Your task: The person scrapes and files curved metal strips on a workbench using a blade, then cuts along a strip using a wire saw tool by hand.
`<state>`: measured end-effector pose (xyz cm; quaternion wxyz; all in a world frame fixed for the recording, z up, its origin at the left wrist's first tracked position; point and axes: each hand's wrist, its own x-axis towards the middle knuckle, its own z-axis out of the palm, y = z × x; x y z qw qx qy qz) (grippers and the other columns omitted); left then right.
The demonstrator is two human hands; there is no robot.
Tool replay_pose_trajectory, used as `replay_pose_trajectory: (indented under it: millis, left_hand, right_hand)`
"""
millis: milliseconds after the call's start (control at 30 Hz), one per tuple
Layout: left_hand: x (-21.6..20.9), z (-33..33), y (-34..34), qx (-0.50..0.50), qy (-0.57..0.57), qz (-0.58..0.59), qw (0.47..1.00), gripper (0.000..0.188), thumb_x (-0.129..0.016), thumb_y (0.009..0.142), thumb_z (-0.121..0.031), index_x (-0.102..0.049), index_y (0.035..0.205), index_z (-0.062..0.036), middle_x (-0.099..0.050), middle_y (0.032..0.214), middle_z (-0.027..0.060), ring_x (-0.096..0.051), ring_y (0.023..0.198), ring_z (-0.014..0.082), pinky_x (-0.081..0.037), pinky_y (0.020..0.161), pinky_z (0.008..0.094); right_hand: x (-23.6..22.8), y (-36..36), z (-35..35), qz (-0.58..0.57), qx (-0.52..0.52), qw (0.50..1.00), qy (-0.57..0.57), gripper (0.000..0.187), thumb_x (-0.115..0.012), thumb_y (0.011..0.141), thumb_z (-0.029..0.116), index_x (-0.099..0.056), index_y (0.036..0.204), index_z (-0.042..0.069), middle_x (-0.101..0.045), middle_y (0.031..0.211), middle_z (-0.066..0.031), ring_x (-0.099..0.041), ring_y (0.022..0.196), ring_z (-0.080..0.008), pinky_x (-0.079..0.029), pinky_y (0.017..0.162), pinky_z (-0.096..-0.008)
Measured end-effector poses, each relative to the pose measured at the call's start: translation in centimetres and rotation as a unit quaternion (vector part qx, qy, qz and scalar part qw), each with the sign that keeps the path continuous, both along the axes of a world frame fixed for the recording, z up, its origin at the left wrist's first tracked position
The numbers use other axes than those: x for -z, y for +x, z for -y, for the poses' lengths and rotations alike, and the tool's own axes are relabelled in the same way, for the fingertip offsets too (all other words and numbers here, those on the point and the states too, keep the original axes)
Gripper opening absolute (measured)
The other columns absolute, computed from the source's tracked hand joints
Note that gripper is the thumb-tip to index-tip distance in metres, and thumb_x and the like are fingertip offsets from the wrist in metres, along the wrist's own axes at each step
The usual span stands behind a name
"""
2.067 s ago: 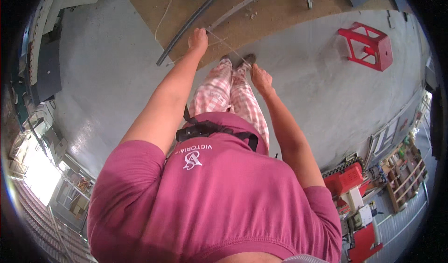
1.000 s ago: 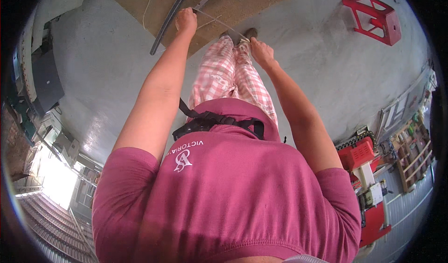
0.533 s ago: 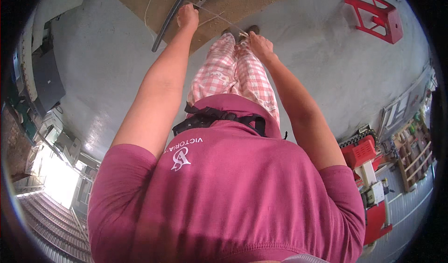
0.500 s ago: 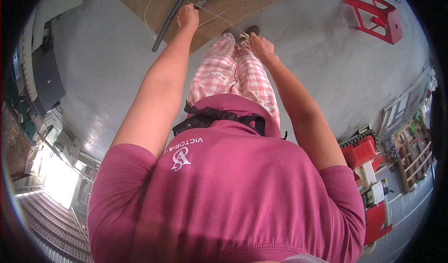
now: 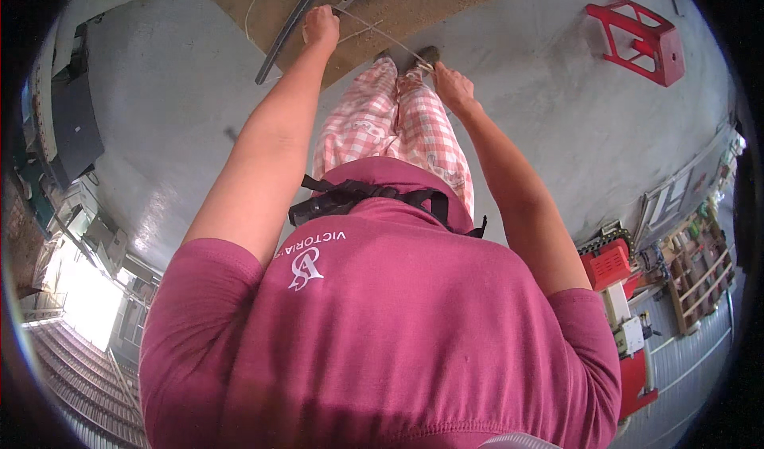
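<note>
Across maroon shirt (image 5: pixel 430 314), white lettering (image 5: pixel 320 241); left hand (image 5: pixel 321 27), right hand (image 5: pixel 454 88) clamped on thin strip (image 5: pixel 386 35).

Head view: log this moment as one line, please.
left grip: closed on thin strand; right grip: closed on same strand; strand: straight between them; beside left grip: dark bar; floor, right: red stool

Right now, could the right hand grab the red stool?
Probably not: the right hand looks busy holding a thin strand, and a stretch of grey floor separates it from the red stool. Nothing seems to block the way, though.
</note>
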<state>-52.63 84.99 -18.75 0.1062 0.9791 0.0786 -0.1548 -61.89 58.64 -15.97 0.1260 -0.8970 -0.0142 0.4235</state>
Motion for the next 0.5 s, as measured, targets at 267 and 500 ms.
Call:
replay_pose_trajectory:
  millis: [267, 500]
  left_hand:
    - [0.04, -0.30, -0.20, -0.017, -0.019, 0.003, 1.000, 0.017, -0.058, 0.071, -0.014, -0.061, 0.083, -0.0017, -0.059, 0.086, 0.0179, -0.057, 0.084, 0.0320, -0.047, 0.074, 0.0400]
    - [0.56, -0.54, -0.74, -0.072, -0.038, 0.035, 0.996, 0.020, -0.057, 0.069, -0.017, -0.060, 0.079, -0.0012, -0.060, 0.082, 0.0191, -0.057, 0.079, 0.0350, -0.045, 0.072, 0.0412]
  right_hand:
    - [0.23, -0.06, 0.21, 0.040, 0.005, 0.998, 0.048, 0.021, -0.034, 0.085, 0.021, -0.048, 0.092, 0.007, -0.060, 0.090, -0.0163, -0.057, 0.085, -0.0352, -0.046, 0.069, -0.0441]
    - [0.88, -0.46, 0.56, 0.084, -0.006, 0.992, 0.093, 0.022, -0.034, 0.086, 0.024, -0.047, 0.093, 0.008, -0.059, 0.090, -0.0179, -0.057, 0.085, -0.0361, -0.045, 0.070, -0.0454]
